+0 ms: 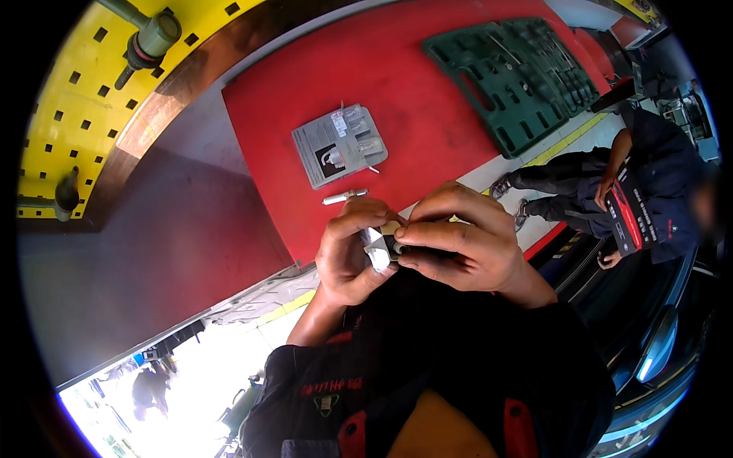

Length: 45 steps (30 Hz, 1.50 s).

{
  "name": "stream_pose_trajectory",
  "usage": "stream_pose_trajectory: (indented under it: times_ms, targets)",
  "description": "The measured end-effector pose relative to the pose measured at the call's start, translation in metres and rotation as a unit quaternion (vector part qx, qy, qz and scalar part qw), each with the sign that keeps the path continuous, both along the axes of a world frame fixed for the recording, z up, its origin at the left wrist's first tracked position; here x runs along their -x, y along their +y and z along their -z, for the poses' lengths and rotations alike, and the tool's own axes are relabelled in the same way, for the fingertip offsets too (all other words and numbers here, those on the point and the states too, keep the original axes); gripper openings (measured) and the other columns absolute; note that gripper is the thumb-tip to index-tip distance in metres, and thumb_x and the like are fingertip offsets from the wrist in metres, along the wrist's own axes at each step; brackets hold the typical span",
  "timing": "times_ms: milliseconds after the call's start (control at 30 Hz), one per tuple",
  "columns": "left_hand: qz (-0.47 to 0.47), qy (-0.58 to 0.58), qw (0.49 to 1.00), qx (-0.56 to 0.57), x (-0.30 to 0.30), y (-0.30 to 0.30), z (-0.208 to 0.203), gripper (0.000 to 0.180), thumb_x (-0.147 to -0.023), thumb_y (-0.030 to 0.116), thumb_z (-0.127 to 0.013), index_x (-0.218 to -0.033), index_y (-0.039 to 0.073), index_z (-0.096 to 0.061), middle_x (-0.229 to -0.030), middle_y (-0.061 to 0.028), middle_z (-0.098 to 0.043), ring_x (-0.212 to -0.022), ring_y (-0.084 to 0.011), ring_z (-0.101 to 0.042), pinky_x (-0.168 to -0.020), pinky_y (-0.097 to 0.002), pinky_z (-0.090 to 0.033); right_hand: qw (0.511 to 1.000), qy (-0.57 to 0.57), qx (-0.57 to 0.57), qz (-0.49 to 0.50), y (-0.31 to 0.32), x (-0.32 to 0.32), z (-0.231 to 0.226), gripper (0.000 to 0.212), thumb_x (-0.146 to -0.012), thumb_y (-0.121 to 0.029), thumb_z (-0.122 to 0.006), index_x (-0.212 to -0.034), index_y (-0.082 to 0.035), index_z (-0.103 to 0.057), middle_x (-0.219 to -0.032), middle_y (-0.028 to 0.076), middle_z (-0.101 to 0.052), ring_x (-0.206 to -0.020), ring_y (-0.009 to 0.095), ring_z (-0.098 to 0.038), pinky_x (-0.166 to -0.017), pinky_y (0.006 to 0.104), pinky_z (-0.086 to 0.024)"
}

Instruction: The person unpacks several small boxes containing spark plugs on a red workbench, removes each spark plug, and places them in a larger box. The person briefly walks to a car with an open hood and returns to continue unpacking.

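I log both hands as occupied: the left hand (343, 256) curls partway shut around a small pale carton (376, 255), thumb below and fingers above, while the right hand (475, 243) has its fingers drawn to a close pinch at the carton's dark end. I cannot tell whether that pinch has the contents or only the carton's edge, as the fingertips cover the spot. The carton is up in front of the body, near the closest edge of the red tabletop (412, 103). My main concern is a drop: if the left grip were to loosen while the right fingers pull, whatever is inside could slide out and, by my reading, miss the table for the floor. Squeezing too hard is the opposite fault, since thin card would likely crumple and pinch the contents. Second risk: a slim silvery rod (345, 197) lies loose just beside the grey blister card (311, 153), close to the left knuckles, and a careless sweep could set it rolling (it looks round enough, though I can't confirm that). The open green tool case (496, 95) sits farther off, so I rate a knock there as unlikely.
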<state>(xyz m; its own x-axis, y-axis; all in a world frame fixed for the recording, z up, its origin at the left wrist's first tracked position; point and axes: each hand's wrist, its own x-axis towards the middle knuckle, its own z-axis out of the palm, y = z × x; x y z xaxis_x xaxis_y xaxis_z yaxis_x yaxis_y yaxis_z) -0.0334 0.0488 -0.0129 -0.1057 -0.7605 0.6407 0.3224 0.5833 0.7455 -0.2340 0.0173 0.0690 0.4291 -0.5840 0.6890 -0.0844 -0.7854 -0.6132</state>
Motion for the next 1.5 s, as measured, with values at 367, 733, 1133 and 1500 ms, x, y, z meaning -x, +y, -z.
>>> stream_pose_trajectory:
  times_ms: [367, 733, 1133, 1500]
  targets:
    - [-0.013, -0.001, 0.999, 0.035, -0.002, 0.0, -0.008, 0.055, -0.091, 0.016, -0.083, -0.132, -0.005, -0.052, -0.115, -0.0256, -0.062, -0.104, -0.0357, -0.069, -0.085, -0.0468, -0.059, 0.997, -0.002, 0.08, -0.003, 0.004, -0.001, 0.006, 0.033, -0.078, -0.015, -0.096, -0.105, -0.008, -0.079, -0.097, 0.008, -0.07, -0.077, 0.023, -0.073, -0.06, 0.032, -0.059]
    - [-0.052, -0.001, 0.997, 0.054, -0.003, 0.004, -0.009, 0.053, -0.092, 0.019, -0.081, -0.131, -0.007, -0.054, -0.12, -0.025, -0.06, -0.103, -0.0361, -0.07, -0.084, -0.0459, -0.06, 0.995, -0.012, 0.096, -0.024, 0.007, -0.007, 0.008, 0.034, -0.08, -0.014, -0.093, -0.11, -0.011, -0.079, -0.095, 0.008, -0.071, -0.077, 0.024, -0.073, -0.059, 0.0325, -0.059]
    - [-0.027, 0.089, 0.965, -0.246, 0.001, 0.018, -0.026, 0.073, -0.101, 0.034, -0.075, -0.152, -0.01, -0.048, -0.125, -0.022, -0.067, -0.115, -0.0257, -0.067, -0.1, -0.04, -0.055, 0.99, -0.011, -0.131, -0.05, 0.003, -0.009, 0.008, 0.041, -0.084, -0.004, -0.085, -0.123, 0.0, -0.075, -0.092, 0.01, -0.073, -0.073, 0.019, -0.067, -0.063, 0.03, -0.053]
    - [0.054, 0.148, 0.944, -0.291, 0.001, 0.015, -0.012, 0.06, -0.108, 0.027, -0.064, -0.154, -0.006, -0.045, -0.142, -0.0176, -0.06, -0.128, -0.0258, -0.06, -0.108, -0.0413, -0.047, 0.966, 0.028, -0.248, -0.071, -0.005, -0.002, 0.001, 0.04, -0.095, -0.002, -0.074, -0.135, -0.002, -0.069, -0.09, 0.004, -0.071, -0.07, 0.011, -0.066, -0.058, 0.0267, -0.048]
